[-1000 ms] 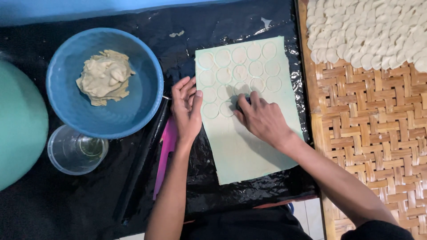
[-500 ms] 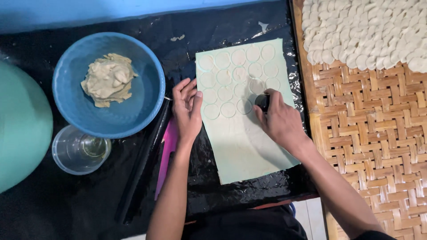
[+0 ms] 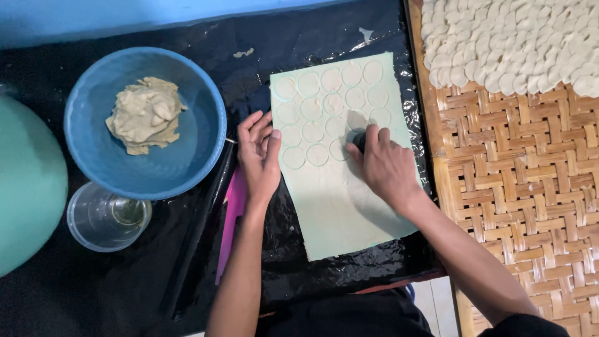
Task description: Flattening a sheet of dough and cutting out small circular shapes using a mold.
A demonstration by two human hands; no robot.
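Note:
A pale rolled-out sheet of dough (image 3: 349, 206) lies on black plastic, its upper half marked with several cut circles (image 3: 310, 84). My right hand (image 3: 384, 165) presses a small dark round cutter (image 3: 359, 138) into the sheet, fingers closed over it. At the sheet's left edge my left hand (image 3: 260, 155) rests flat, fingers together, holding nothing.
A blue bowl (image 3: 187, 156) with a lump of dough (image 3: 145, 115) stands at the left, a clear cup (image 3: 106, 218) below it, a large teal round thing (image 3: 28, 187) at far left. A black rolling pin (image 3: 199, 237) and pink strip (image 3: 229, 218) lie beside my left arm. A woven tray (image 3: 518, 187) holds several cut dough discs (image 3: 511, 37).
My right hand has shifted with the cutter from one spot to another on the sheet's cut rows. The left hand stays at the edge.

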